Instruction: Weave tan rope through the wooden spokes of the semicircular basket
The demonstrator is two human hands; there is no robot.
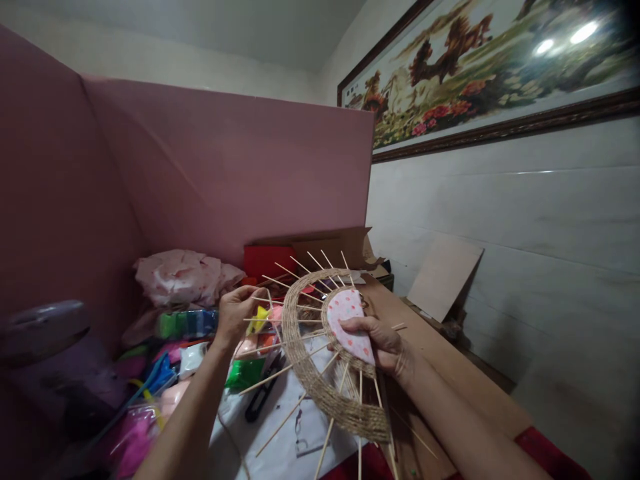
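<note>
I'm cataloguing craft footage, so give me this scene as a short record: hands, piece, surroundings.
Left hand: pinching a cord
Right hand: gripping a spotted half-circle, thumb on top
Piece: sticks fanning outward from the half-circle, crossed by a curved twine band
Nearby: green packet
Behind: pink panel
Wall: framed horse picture

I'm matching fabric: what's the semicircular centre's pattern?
Semicircular centre: reddish spots on pale pink; best in head view.

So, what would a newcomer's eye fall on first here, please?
Probably the half-round, tan twine weave with pale wooden spokes, held in the right hand, low centre. Next, the large brown-framed horse picture on the wall, upper right, and the multicoloured plastic packets, lower left.
</note>
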